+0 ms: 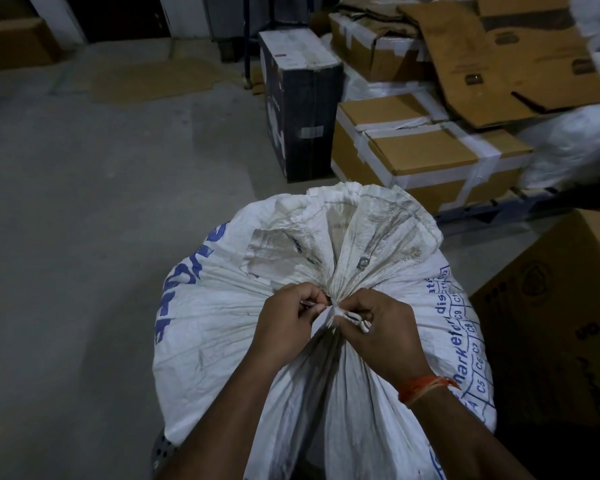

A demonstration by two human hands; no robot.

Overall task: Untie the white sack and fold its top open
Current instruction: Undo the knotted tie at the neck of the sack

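Both forearms reach forward over the white sack (222,341). The left hand (284,320) and right hand (378,327) meet knuckle to knuckle, fingers (312,299) pinching the tie (355,322) at its gathered neck.

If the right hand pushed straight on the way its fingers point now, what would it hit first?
The right hand points left, toward the tied neck of the white sack. It would press into that knot at once, then probably meet the left hand beyond it; depth between them is unclear.

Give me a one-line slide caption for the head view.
Both hands, left hand and right hand, pinch the tie at the gathered neck of the white sack, still cinched shut.
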